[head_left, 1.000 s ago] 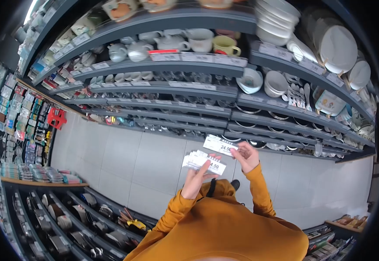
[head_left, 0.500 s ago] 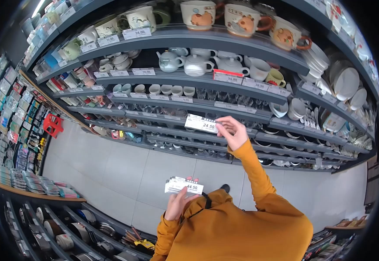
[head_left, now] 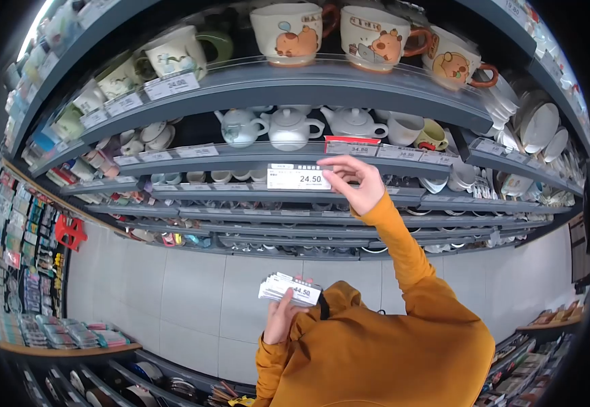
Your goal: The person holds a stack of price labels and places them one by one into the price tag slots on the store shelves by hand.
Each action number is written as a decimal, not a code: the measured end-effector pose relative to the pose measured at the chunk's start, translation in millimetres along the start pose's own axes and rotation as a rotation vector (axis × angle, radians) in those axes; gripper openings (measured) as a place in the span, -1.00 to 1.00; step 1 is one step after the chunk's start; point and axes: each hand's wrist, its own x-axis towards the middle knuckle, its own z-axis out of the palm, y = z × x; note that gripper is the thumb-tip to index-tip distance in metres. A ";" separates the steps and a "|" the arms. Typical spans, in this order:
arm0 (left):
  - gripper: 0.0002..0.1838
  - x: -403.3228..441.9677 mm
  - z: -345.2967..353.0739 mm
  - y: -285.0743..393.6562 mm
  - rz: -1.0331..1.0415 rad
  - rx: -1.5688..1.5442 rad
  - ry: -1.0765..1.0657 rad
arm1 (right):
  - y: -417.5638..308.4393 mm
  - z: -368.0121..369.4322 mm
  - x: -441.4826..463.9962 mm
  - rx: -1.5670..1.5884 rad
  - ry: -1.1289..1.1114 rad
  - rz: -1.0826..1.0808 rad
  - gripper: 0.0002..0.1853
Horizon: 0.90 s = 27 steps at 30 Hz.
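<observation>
Between thumb and fingers, my right hand (head_left: 358,182) pinches the right end of a white price card (head_left: 297,178) reading 24.50. The card is raised in front of the shelf fronts, below a row of white teapots (head_left: 290,129). Lower down, near my body, my left hand (head_left: 280,316) grips a fanned stack of price cards (head_left: 288,289), its top one showing 44.50. My left thumb lies over the stack and the other fingers are mostly behind it.
Cups with animal pictures (head_left: 290,34) stand on the upper shelf (head_left: 268,88). A red label (head_left: 352,140) is on the teapot shelf's edge. Plates (head_left: 537,125) stand at the right. A red stool (head_left: 70,232) is at the left, beside hanging goods. Low racks lie behind me.
My right hand has moved up and away from the stack with the 24.50 card, toward the shelves. The view has shifted, bringing the animal cups fully into sight. My left hand still holds the stack.
</observation>
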 end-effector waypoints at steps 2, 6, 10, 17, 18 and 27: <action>-0.55 14.2 -3.0 5.4 0.004 0.009 0.023 | -3.7 -4.4 3.2 -0.009 0.013 0.002 -0.74; -0.61 31.0 1.4 21.1 0.034 0.042 0.011 | -8.4 -12.4 6.4 -0.056 0.037 -0.013 -0.75; -0.63 46.0 0.4 25.6 -0.003 0.066 -0.065 | -10.0 -18.4 4.8 -0.048 0.100 -0.041 -0.75; -0.63 41.5 -3.4 31.2 -0.060 0.080 -0.111 | -9.7 -6.3 0.3 -0.097 0.156 0.005 -0.74; -0.63 38.3 -6.6 32.2 -0.065 0.074 -0.105 | -10.8 -3.3 0.4 -0.103 0.175 -0.001 -0.74; -0.66 14.3 -36.9 59.6 -0.106 0.102 -0.114 | -29.6 26.9 -6.8 -0.128 0.217 0.004 -0.75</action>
